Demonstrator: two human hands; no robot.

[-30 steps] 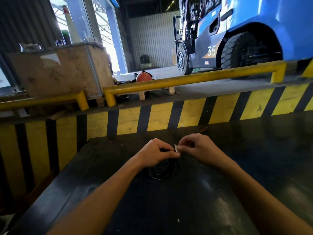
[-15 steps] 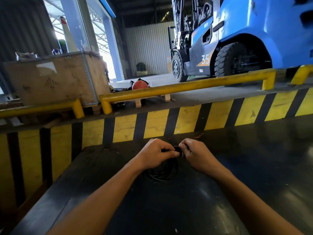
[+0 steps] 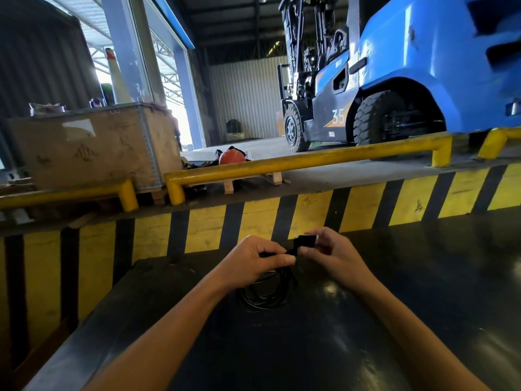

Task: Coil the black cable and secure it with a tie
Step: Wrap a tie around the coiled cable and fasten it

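Left hand (image 3: 255,263): fingers curled closed, thumb and forefinger pinching the black cable (image 3: 267,292) at the top of its coil.
Right hand (image 3: 331,253): fingers closed on a small black piece (image 3: 306,239) at the cable's upper end; whether it is a plug or the tie cannot be told.
Hand spacing: thumbs nearly touching, with a short run of cable between them.
Black cable: gathered in several round loops that hang below the left hand and reach down to the worktop (image 3: 366,320); contact with the surface cannot be confirmed.
Worktop: dark, glossy, reflecting light on the right side.
Barrier (image 3: 310,215): yellow and black striped, directly behind the worktop.
Yellow rail (image 3: 310,162): tubular, above and beyond the barrier.
Forklift (image 3: 394,88): blue, marked 35, standing behind the rail at upper right.
Crate (image 3: 93,148): brown, at left behind the rail.
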